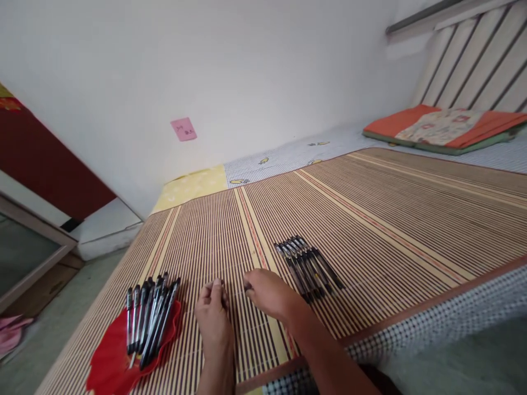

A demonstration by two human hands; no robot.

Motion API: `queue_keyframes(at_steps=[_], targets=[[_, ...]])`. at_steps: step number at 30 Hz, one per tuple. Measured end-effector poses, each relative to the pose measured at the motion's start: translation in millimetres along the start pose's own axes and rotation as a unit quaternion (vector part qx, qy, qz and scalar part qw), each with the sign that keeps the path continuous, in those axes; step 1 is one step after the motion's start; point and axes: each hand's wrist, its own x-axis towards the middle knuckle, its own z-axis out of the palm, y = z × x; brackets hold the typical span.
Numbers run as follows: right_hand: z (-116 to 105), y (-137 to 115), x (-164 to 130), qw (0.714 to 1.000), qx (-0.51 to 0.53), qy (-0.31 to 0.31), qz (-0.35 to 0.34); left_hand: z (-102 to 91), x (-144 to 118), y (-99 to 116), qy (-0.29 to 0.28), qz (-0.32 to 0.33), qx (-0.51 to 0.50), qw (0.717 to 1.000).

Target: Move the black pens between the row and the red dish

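Note:
My left hand [213, 311] is closed in a pinch just above the striped mat, with a small dark bit showing by its fingertips. To its right, my right hand [265, 291] is also closed, its fingers curled around something dark that is mostly hidden. The two hands are a short gap apart. Left of them, a loose pile of pens [150, 312] with clear barrels and black ends lies on a red cloth-like piece [111, 351] with a wavy edge. Beyond my right hand, several dark pens [308, 266] lie side by side in a slanted row.
The striped bamboo mat [206, 236] covers a bed-like surface over a checked sheet [280, 159]. A folded orange quilt [448, 129] lies at the far right beside a slatted headboard [481, 55]. A pink note [184, 129] is on the white wall. The floor shows at the left.

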Motion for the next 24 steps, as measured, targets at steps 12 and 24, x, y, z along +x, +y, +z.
queue_keyframes(at_steps=[12, 24], targets=[[-14, 22, -23, 0.997, 0.035, 0.061, 0.009, -6.8, 8, -8, -0.003, 0.009, -0.008, 1.0], [-38, 75, -31, 0.973, -0.059, 0.143, 0.171, -3.0, 4, -13, -0.049, -0.009, -0.007, 0.999]])
